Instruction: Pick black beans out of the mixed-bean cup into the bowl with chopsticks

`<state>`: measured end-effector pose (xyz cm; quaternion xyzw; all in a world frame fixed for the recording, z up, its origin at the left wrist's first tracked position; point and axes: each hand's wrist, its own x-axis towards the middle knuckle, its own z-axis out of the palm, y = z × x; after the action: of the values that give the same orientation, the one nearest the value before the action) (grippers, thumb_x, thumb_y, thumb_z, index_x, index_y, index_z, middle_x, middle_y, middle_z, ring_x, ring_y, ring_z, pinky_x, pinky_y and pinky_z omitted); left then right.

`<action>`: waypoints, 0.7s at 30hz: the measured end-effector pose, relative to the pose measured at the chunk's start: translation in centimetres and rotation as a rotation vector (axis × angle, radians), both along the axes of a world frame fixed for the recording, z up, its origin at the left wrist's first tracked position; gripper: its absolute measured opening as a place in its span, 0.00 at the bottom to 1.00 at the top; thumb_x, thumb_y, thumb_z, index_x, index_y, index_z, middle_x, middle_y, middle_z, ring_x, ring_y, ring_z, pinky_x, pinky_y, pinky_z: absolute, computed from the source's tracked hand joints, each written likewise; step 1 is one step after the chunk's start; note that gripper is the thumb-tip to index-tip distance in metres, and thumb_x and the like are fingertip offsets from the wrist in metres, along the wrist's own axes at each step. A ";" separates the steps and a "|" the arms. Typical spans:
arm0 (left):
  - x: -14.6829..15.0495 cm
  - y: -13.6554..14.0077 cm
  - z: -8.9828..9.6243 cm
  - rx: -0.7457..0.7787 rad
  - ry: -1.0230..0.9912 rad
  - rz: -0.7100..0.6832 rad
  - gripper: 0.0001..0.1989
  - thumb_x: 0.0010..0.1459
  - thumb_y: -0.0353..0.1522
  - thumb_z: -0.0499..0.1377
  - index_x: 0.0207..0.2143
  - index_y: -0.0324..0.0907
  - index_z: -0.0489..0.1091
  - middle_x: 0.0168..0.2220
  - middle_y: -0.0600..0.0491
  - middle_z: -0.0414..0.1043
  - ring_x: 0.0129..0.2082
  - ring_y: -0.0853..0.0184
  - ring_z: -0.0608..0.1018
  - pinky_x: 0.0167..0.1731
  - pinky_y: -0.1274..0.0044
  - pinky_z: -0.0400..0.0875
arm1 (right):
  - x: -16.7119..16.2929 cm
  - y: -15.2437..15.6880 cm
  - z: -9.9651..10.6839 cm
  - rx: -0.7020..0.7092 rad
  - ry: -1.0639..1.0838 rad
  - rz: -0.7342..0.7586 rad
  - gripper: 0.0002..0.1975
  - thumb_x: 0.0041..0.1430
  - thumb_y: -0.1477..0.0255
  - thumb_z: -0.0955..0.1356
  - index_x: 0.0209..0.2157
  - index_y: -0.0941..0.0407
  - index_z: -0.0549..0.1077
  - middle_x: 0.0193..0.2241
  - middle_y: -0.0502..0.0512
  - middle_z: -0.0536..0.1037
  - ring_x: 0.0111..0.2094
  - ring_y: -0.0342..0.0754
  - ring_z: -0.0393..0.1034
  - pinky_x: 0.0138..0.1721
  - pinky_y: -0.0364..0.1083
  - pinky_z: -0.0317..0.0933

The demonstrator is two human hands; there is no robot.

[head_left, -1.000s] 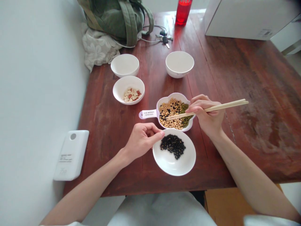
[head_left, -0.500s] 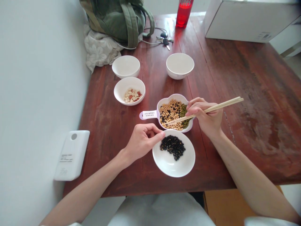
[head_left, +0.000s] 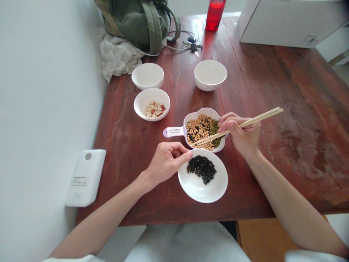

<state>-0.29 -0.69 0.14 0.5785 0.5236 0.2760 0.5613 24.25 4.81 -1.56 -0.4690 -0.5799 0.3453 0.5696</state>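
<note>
My left hand pinches the upper left rim of a white bowl near the table's front. Black beans lie in that bowl. My right hand is closed around a pair of chopsticks. Their tips reach down among the beans in a flower-shaped, lilac-rimmed dish, just beyond the bowl. Yellow soybeans, some black beans and a patch of green mung beans fill this dish. Its labelled handle points left. Whether the tips grip a bean is too small to tell.
Farther back stand a bowl with peanuts and two more white bowls. A green bag, keys, a red bottle and a white box line the far side. A white power bank is at left.
The whole view has shifted slightly, with everything a little higher and to the right. The hands, chopsticks and bowls keep nearly the same places relative to one another.
</note>
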 end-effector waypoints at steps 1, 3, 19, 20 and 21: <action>0.0 0.0 0.0 -0.002 0.002 -0.003 0.15 0.58 0.40 0.66 0.29 0.35 0.78 0.18 0.53 0.70 0.17 0.76 0.64 0.16 0.83 0.53 | 0.0 0.0 0.0 -0.006 0.019 -0.003 0.18 0.56 0.56 0.73 0.19 0.51 0.81 0.19 0.54 0.77 0.28 0.49 0.72 0.30 0.49 0.65; -0.1 0.0 -0.1 -0.001 0.007 -0.009 0.15 0.58 0.40 0.66 0.30 0.35 0.78 0.18 0.53 0.70 0.17 0.76 0.64 0.16 0.83 0.53 | 0.0 0.1 0.0 -0.015 0.046 -0.005 0.19 0.56 0.56 0.73 0.18 0.52 0.81 0.18 0.54 0.76 0.27 0.49 0.71 0.28 0.48 0.63; -0.1 0.0 -0.1 0.015 0.014 -0.008 0.15 0.58 0.40 0.66 0.29 0.35 0.78 0.18 0.53 0.70 0.17 0.76 0.64 0.16 0.83 0.53 | 0.4 0.6 -0.6 0.039 0.070 0.035 0.23 0.57 0.52 0.72 0.17 0.53 0.79 0.19 0.55 0.76 0.28 0.49 0.73 0.25 0.47 0.63; -0.1 0.0 -0.1 0.013 0.013 -0.007 0.15 0.58 0.39 0.66 0.29 0.35 0.78 0.18 0.53 0.70 0.17 0.76 0.64 0.16 0.83 0.53 | 0.4 0.6 -0.6 0.037 0.062 0.031 0.23 0.57 0.52 0.72 0.17 0.53 0.79 0.19 0.55 0.76 0.29 0.50 0.73 0.25 0.47 0.64; 0.0 0.0 -0.1 0.011 0.011 -0.005 0.15 0.58 0.39 0.66 0.29 0.35 0.78 0.18 0.53 0.70 0.17 0.76 0.64 0.16 0.83 0.53 | 0.5 0.6 -0.5 0.038 0.057 0.023 0.24 0.57 0.51 0.72 0.16 0.53 0.78 0.18 0.54 0.76 0.29 0.50 0.73 0.25 0.47 0.64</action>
<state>-0.33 -0.66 0.09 0.5845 0.5237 0.2742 0.5558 24.74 5.44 -2.07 -0.4414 -0.5755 0.3539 0.5905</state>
